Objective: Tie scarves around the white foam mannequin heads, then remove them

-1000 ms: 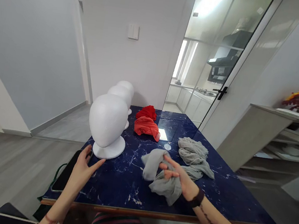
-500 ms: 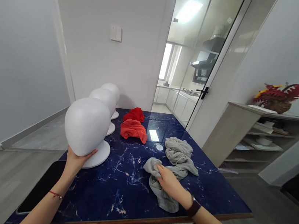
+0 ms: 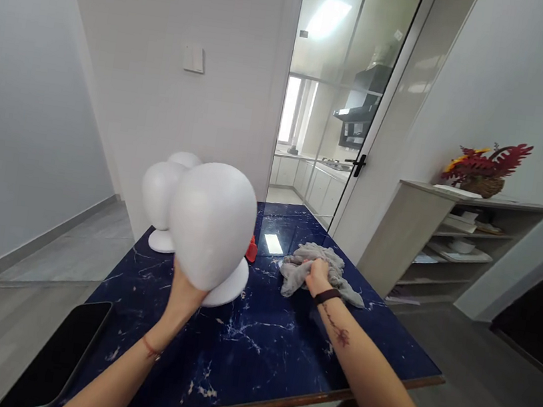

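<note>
My left hand (image 3: 186,294) is wrapped round the neck of a smooth white foam mannequin head (image 3: 213,222), whose round base hangs over or rests on the table; I cannot tell which. Fingers pinched, my right hand (image 3: 320,278) grips grey cloth (image 3: 338,265), thin and crumpled like a scarf, bunched at the table's right side. Two more white heads stand behind on the left, one nearer (image 3: 157,195) and one farther (image 3: 185,159), partly hidden. Only a corner of red cloth (image 3: 251,250) shows beside the held head.
The blue marbled table (image 3: 253,336) has a wooden front edge. A black tablet or phone (image 3: 61,352) lies at its left corner. Beyond are a glass door (image 3: 333,104), a wall switch (image 3: 194,58) and a shelf unit (image 3: 447,245) with a flower basket (image 3: 482,186).
The held head has moved right, in front of the red cloths. My right hand has carried the nearer grey cloth away from me onto the farther grey pile. The view has shifted slightly.
</note>
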A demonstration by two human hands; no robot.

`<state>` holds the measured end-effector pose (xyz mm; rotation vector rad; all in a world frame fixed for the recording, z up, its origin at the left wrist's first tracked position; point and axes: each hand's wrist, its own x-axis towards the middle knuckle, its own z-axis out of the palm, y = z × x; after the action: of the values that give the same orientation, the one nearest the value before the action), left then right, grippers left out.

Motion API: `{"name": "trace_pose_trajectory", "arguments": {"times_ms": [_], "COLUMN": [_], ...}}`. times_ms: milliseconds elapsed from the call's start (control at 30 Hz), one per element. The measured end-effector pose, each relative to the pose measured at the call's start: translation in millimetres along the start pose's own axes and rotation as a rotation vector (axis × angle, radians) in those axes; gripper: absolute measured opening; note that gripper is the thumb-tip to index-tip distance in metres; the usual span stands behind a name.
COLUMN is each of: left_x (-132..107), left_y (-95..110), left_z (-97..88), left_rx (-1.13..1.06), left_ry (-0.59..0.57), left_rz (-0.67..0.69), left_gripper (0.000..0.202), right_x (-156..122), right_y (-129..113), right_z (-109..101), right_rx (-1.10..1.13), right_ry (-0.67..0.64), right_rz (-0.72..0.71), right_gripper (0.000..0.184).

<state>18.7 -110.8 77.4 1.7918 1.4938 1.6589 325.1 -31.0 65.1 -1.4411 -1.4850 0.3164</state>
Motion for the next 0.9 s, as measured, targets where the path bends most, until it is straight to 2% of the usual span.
{"name": "trace_pose_trajectory", "arguments": {"times_ms": [100,167,233,333,433,533,667,800,900], "left_x": [-1,-8,-15,-23,-23,-21,-20,-18,-8], "left_y": [7,4,-2,-11,-16,-18,-20,-26,-35], "left_z": [37.8,50.3,54.8,55.7,57.0,59.6,64.5,64.2,49.7], "left_rx": [0.024,0.083,0.119,0.104,0.069,0.07,0.085,0.067,-0.038], "left_ry": [0.005,-0.022,-0.027,0.02,0.037,0.014,0.008,-0.032,-0.167], "left_rz": [0.001,0.014,0.035,0.014,-0.009,0.015,0.05,0.031,-0.039], "left_gripper": [0.076,0.072,0.07,0.076,0.077,0.073,0.075,0.084,0.092], "right_x": [-4,-9,-12,-9,-4,-6,-16,-13,-3], "right_y": [-10,-12,-10,-3,0,-2,-7,-21,-39], "right_z": [27,32,25,-1,-19,-14,15,38,53], "right_rx": [0.264,0.436,0.637,0.957,1.152,1.177,1.076,1.0,0.966], "right_ry": [0.027,0.0,-0.065,-0.152,-0.191,-0.217,-0.171,0.015,0.015], "right_rz": [0.176,0.24,0.288,0.364,0.449,0.548,0.655,0.581,0.495], "right_gripper": [0.042,0.042,0.04,0.032,0.024,0.013,0.009,0.012,0.016]}}
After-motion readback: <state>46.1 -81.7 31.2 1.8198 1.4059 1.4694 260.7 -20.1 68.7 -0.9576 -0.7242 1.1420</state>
